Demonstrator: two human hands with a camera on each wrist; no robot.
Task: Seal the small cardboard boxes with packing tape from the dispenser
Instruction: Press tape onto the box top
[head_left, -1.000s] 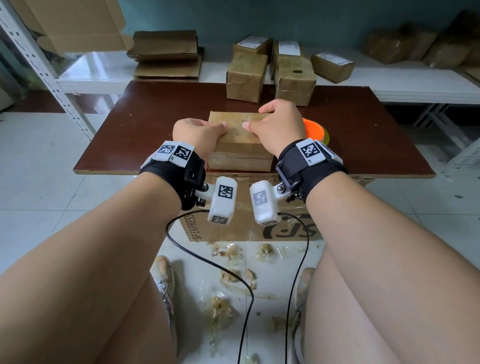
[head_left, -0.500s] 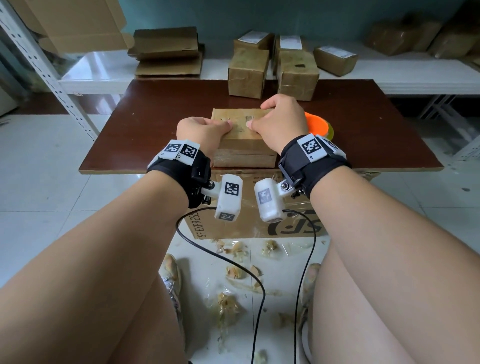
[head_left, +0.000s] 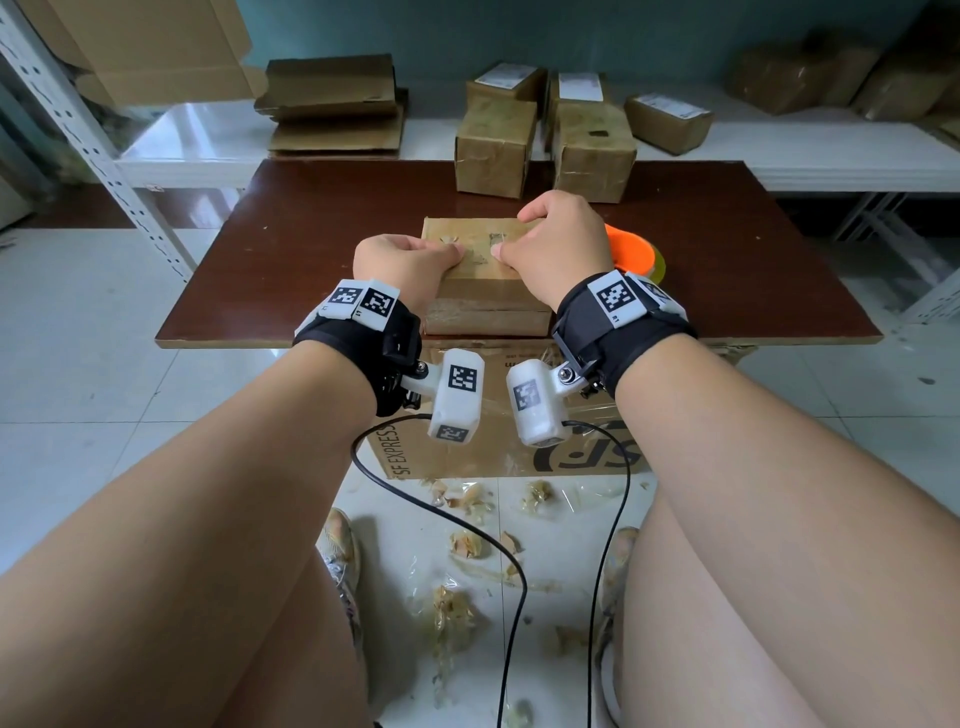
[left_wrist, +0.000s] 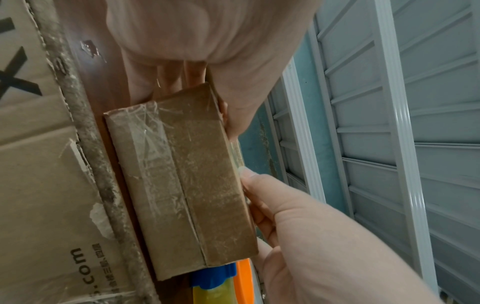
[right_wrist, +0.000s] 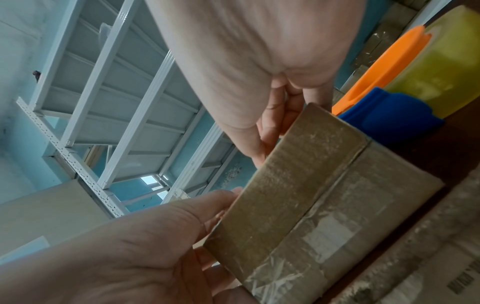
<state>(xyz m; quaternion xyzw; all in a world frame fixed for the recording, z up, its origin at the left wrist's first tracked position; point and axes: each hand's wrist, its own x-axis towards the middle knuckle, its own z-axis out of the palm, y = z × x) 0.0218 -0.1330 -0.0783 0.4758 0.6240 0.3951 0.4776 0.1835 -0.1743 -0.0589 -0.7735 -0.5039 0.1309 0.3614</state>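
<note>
A small flat cardboard box (head_left: 485, 283) lies on the brown table (head_left: 291, 249), near its front edge. My left hand (head_left: 413, 262) grips its left end, thumb on the top face and fingers down the side. My right hand (head_left: 548, 244) grips the right end, thumb pressing the top and fingers curled over the far edge. In the left wrist view the box (left_wrist: 182, 181) shows a front seam and wrinkled clear tape. The orange and blue tape dispenser (head_left: 631, 254) with its yellowish roll lies just right of the box, partly behind my right hand, and appears as the dispenser (right_wrist: 389, 82) in the right wrist view.
Two taped boxes (head_left: 493, 145) stand at the table's far edge. Behind them a white shelf (head_left: 831, 150) carries more boxes and flattened cartons (head_left: 332, 104). A large printed carton (head_left: 498, 452) sits under the table. Tape scraps (head_left: 457, 603) and cables lie on the floor between my legs.
Both hands keep the same hold on the box. Only the head view has shifted slightly.
</note>
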